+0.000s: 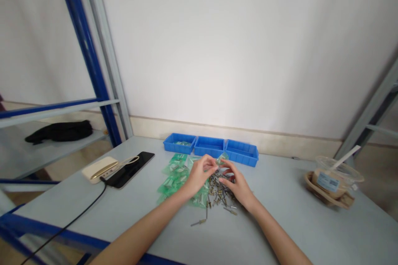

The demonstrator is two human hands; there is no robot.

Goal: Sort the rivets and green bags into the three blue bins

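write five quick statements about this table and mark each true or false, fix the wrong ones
1. Three blue bins stand in a row near the wall. True.
2. The tablet lies to the right of both hands. False: the tablet lies to their left.
3. Loose metal fasteners lie in a pile on the table. True.
4. The green bags are heaped beside the plastic cup. False: the green bags lie to the left of the fasteners.
5. The plastic cup sits in a brown holder. True.
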